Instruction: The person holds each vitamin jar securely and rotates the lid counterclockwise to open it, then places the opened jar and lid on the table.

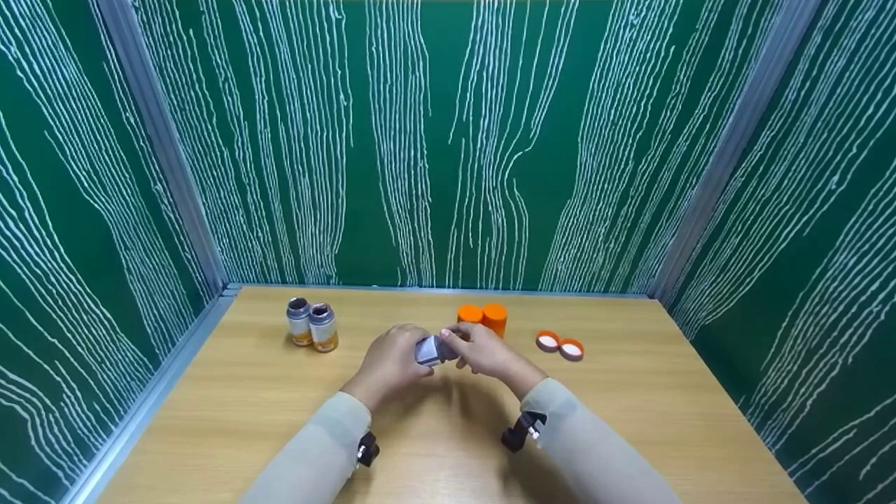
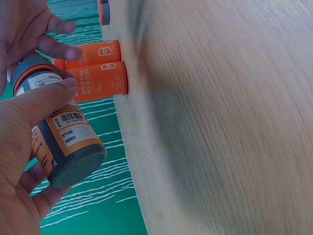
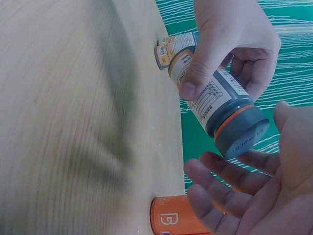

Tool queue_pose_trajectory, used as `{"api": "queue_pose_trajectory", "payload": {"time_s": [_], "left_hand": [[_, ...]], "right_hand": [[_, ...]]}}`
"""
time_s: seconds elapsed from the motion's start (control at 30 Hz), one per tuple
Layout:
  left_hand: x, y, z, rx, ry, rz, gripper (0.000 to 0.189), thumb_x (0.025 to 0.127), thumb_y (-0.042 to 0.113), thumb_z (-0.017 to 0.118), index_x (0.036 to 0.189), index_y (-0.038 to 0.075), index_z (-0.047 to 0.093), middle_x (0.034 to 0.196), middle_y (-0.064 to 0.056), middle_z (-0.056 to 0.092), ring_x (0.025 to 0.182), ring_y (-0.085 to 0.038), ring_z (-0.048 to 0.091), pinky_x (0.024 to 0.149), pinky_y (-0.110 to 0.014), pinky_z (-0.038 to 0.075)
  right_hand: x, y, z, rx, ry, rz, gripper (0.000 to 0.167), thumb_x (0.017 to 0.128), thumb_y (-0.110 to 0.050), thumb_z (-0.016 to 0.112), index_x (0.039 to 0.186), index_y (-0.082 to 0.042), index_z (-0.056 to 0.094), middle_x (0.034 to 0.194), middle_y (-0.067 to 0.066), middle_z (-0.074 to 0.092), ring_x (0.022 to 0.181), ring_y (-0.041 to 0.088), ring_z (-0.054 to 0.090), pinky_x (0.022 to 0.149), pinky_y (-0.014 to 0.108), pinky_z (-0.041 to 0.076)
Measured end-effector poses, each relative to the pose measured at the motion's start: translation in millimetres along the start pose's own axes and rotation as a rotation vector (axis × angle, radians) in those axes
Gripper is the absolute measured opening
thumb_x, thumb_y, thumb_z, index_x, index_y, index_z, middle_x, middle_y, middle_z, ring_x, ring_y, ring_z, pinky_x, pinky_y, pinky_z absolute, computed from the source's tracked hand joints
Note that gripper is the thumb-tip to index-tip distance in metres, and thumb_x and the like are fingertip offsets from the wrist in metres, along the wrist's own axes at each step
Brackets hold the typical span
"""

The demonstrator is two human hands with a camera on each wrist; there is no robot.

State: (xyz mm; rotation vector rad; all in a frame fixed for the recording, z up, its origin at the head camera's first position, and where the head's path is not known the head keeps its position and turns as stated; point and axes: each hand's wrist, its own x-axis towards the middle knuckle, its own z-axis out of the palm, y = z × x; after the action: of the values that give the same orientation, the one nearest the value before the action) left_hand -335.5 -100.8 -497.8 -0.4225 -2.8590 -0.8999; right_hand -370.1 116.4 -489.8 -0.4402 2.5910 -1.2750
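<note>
A dark grey bottle (image 1: 426,351) with a white and orange label is tilted above the table, gripped by my left hand (image 1: 393,355) with the thumb across its label. Its grey cap (image 3: 243,131) is on, with an orange ring below it. My right hand (image 1: 492,352) is beside the cap, its fingers spread and loosely bent; in the right wrist view the thumb stands apart from the cap. Whether a fingertip touches the cap, I cannot tell. Behind the right hand stand two orange canisters (image 1: 495,319), partly hidden by it.
Two uncapped bottles (image 1: 324,330) of the same look stand at the left of the wooden table (image 1: 434,448). At the right lie two caps (image 1: 572,349), white insides up. Green panels (image 1: 448,154) with white streaks enclose the back and sides.
</note>
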Motion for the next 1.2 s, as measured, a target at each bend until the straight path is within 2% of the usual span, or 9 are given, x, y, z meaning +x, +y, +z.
{"api": "queue_pose_trajectory", "payload": {"time_s": [0.1,0.27,0.47,0.6,0.7,0.83,0.97,1.1,1.2], "left_hand": [[-0.3,0.3,-0.2,0.002,0.0,0.003,0.049,0.09,0.021,0.099,0.135,0.014,0.078,0.131,-0.006,0.078,0.115,-0.026,0.068,0.116,-0.05,0.061],[-0.6,-0.7,0.3,0.005,-0.003,0.013,0.049,0.089,0.019,0.1,0.133,0.014,0.079,0.129,-0.005,0.078,0.114,-0.025,0.067,0.116,-0.049,0.061],[0.5,-2.7,0.0,0.025,0.004,0.03,0.049,0.088,0.021,0.101,0.131,0.013,0.079,0.127,-0.006,0.078,0.112,-0.025,0.067,0.115,-0.048,0.061],[1.1,-3.5,0.1,0.027,0.007,0.033,0.05,0.087,0.022,0.102,0.13,0.012,0.079,0.128,-0.006,0.078,0.112,-0.025,0.066,0.114,-0.048,0.061],[1.0,-4.1,0.6,0.018,0.008,0.033,0.051,0.086,0.022,0.102,0.131,0.012,0.08,0.128,-0.006,0.078,0.112,-0.024,0.066,0.113,-0.047,0.061],[0.3,-4.0,0.5,0.01,0.008,0.034,0.05,0.088,0.023,0.101,0.132,0.013,0.079,0.129,-0.006,0.078,0.112,-0.024,0.067,0.113,-0.047,0.061],[-0.3,-2.8,-0.6,0.007,0.007,0.021,0.051,0.089,0.024,0.1,0.134,0.014,0.078,0.13,-0.005,0.078,0.115,-0.024,0.067,0.115,-0.048,0.061],[-0.1,-1.2,-0.8,0.009,0.006,0.026,0.052,0.089,0.024,0.101,0.135,0.013,0.078,0.13,-0.006,0.078,0.116,-0.025,0.068,0.115,-0.049,0.061],[-0.4,-0.2,-0.4,0.004,0.0,0.02,0.053,0.089,0.024,0.1,0.135,0.013,0.078,0.13,-0.006,0.078,0.115,-0.025,0.068,0.115,-0.049,0.061]], "right_hand": [[0.7,1.1,0.2,0.005,-0.015,0.008,0.056,0.113,-0.057,0.065,0.147,-0.012,0.071,0.117,0.009,0.078,0.098,0.035,0.077,0.069,0.029,0.058],[-0.5,1.8,-1.1,0.005,-0.02,-0.013,0.045,0.111,-0.049,0.073,0.141,-0.015,0.074,0.115,0.008,0.077,0.1,0.034,0.075,0.074,0.03,0.06],[-0.9,1.8,-2.3,-0.004,-0.019,-0.093,0.042,0.108,-0.029,0.079,0.145,-0.01,0.072,0.123,0.013,0.078,0.108,0.036,0.074,0.091,0.041,0.068],[-2.0,1.9,-3.9,-0.036,-0.023,-0.167,0.039,0.105,-0.018,0.082,0.142,-0.01,0.072,0.129,0.015,0.077,0.114,0.034,0.072,0.106,0.049,0.067],[-3.5,1.9,-5.6,-0.052,-0.033,-0.198,0.037,0.103,-0.013,0.084,0.139,-0.014,0.073,0.131,0.011,0.076,0.119,0.033,0.071,0.109,0.051,0.066],[-4.1,2.7,-8.0,-0.055,-0.032,-0.234,0.038,0.102,-0.013,0.085,0.138,-0.016,0.075,0.133,0.009,0.075,0.119,0.031,0.072,0.108,0.05,0.066],[-3.5,2.2,-9.1,-0.002,-0.007,-0.172,0.041,0.107,-0.027,0.082,0.146,-0.019,0.073,0.138,0.009,0.076,0.118,0.03,0.073,0.106,0.049,0.067],[-1.8,0.2,-7.8,0.031,0.025,-0.059,0.046,0.112,-0.045,0.073,0.15,-0.019,0.071,0.138,0.012,0.076,0.108,0.029,0.073,0.09,0.041,0.069],[-0.1,-0.5,-5.6,0.014,0.015,-0.027,0.048,0.114,-0.05,0.067,0.148,-0.016,0.071,0.129,0.014,0.077,0.098,0.029,0.074,0.074,0.033,0.064]]}}
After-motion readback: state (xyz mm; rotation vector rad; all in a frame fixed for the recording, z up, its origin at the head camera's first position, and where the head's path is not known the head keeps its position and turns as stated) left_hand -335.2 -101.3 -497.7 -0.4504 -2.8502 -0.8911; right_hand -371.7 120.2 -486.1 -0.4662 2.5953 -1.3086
